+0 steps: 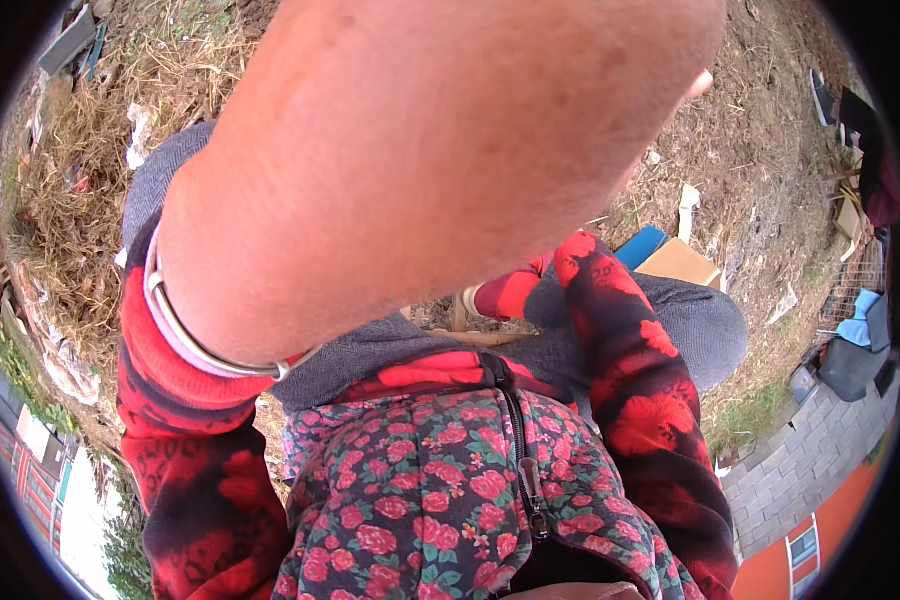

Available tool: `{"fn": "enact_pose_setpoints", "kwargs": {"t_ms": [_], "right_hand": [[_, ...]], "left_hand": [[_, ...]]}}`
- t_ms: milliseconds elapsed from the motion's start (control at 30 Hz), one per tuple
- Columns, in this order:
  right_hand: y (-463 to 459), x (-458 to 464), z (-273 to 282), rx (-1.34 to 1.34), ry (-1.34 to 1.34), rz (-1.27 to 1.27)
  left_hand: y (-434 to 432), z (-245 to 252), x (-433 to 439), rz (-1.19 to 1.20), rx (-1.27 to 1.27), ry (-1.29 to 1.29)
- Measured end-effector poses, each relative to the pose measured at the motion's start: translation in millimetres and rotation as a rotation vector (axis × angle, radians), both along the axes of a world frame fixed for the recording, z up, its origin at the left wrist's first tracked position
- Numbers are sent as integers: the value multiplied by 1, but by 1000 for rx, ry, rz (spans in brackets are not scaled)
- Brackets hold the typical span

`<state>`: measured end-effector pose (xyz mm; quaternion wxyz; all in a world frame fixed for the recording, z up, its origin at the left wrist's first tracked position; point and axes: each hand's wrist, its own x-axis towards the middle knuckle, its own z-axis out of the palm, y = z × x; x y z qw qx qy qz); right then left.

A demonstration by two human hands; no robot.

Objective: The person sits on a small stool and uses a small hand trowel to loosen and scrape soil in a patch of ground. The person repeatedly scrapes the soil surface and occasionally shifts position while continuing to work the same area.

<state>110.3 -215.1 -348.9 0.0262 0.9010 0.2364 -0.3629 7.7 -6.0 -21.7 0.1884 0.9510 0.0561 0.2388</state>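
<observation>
My bare left arm and hand [450, 165] loom very close to the camera and cover the upper middle of the head view. A light fingertip [699, 85] shows past the far edge, but whether the fingers are bent around something is hidden. A silver bangle [195, 337] circles the arm just above the bunched red and black sleeve [202, 420]. My right sleeve [622, 352] reaches forward over the lap, and its hand is hidden behind the left arm. Grey trousers [690, 322] cover my bent knees. Between them shows a red shoe or sock [506, 296].
Dry straw [82, 187] covers ground at left. Beside the right knee lie a cardboard piece [679, 262] and a blue item [641, 246]. Farther right are a wire rack [859, 281], a dark chair-like object [855, 367] and grey paving [787, 442]. Wood [480, 337] lies beneath me.
</observation>
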Motion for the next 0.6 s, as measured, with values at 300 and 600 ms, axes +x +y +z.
{"fn": "enact_pose_setpoints", "kwargs": {"t_ms": [300, 600], "right_hand": [[-12, 9, -18, 132, 33, -138], [-33, 31, -35, 386, 176, -224]], "left_hand": [[9, -5, 12, 31, 11, 63], [9, -6, 25, 57, 44, 79]]}}
